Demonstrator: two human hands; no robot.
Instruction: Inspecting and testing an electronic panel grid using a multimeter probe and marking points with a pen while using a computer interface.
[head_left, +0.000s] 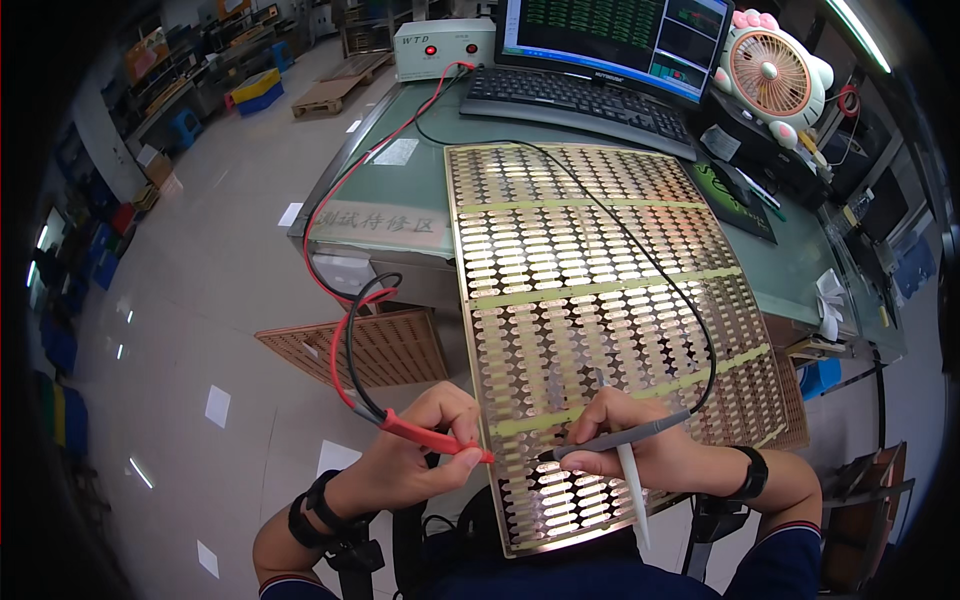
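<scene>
My left hand (412,478) pinches a red test probe (432,438), its tip at the left edge of a large copper-coloured circuit board panel (620,289). In my right hand (675,460) is a grey-black test probe (630,436), its tip over the panel's lower left part. A white pen (635,495) is also tucked between the right fingers, pointing downward. The panel bears rows of small repeated patterns and leans from the table toward me. Whether either probe tip touches it I cannot tell.
A green-topped table (390,190) carries a white test box (445,50) with red lights, a keyboard (580,105), a monitor (620,40) and a cat-shaped fan (770,75). Red and black leads (350,340) loop around my hands. Another panel (370,348) stands lower left.
</scene>
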